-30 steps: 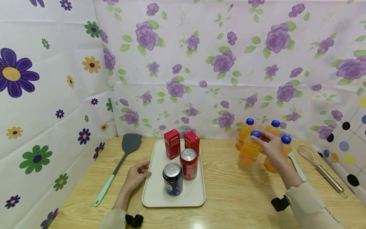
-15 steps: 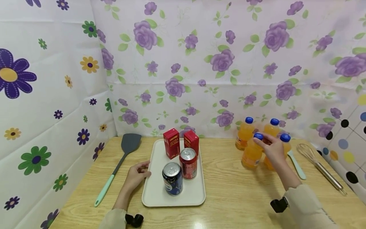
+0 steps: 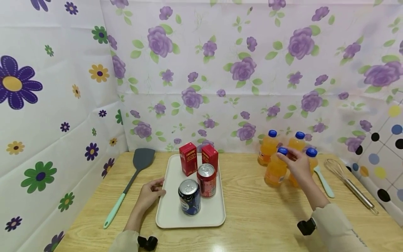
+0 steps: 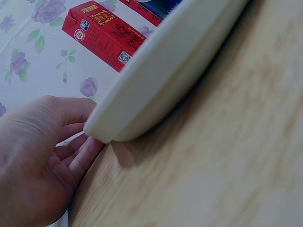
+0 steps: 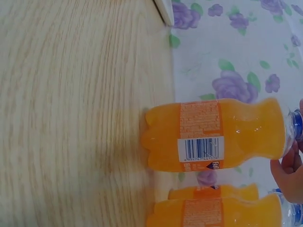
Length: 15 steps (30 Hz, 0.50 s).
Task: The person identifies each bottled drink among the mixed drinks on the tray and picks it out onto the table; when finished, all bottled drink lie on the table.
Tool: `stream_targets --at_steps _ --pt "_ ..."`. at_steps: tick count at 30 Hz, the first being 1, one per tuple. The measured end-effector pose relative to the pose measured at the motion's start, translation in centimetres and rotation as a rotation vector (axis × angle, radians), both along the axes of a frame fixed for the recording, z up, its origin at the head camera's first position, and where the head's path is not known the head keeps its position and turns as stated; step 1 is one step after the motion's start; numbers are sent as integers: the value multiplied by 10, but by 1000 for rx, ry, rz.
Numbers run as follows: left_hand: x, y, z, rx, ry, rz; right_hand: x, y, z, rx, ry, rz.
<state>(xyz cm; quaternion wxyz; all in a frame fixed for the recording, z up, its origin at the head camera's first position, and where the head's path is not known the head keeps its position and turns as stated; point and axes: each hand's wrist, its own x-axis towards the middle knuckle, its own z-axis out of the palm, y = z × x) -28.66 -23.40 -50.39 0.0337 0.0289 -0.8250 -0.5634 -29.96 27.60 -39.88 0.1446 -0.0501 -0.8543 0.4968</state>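
In the head view, my right hand (image 3: 297,163) pinches the blue cap of an orange drink bottle (image 3: 276,172), which stands in front of several like it. The right wrist view shows this bottle (image 5: 213,135) with its barcode label, fingers around the cap. My left hand (image 3: 149,192) grips the left rim of a cream tray (image 3: 170,218); close up, fingers (image 4: 85,153) reach beneath the tray's edge. On the tray are a dark blue can (image 3: 189,197), a red can (image 3: 206,182) and two red drink cartons (image 3: 189,159).
A grey spatula (image 3: 143,159) with a mint handle lies left of the tray. Right of the bottles are a mint-handled utensil (image 3: 324,182), partly hidden, and a metal whisk (image 3: 352,187). Three more orange bottles (image 3: 268,148) stand around my right hand. Flowered cloth rises behind the table.
Held by its cap, the front bottle has shifted slightly right and toward me, then steadied. My left hand stays at the tray rim. The head view has shifted a little.
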Motion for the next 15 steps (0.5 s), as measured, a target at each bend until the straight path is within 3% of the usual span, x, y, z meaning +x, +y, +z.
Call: stream_targets --at_steps 2,4,7,9,12,15 --pt "-1 0 0 -5 6 -2 1 1 2 -1 22 3" --pt "-1 0 0 -18 13 -8 3 -1 3 -13 98 -32" --pt "3 -2 2 -42 7 -16 10 -9 4 3 305 -91" --pt "7 -4 6 -60 -11 -37 13 -18 4 90 469 -98" --pt "8 -6 16 -124 -19 -91 12 -34 7 283 640 8" --pt "7 -9 33 -298 44 -176 7 -54 9 493 655 155"
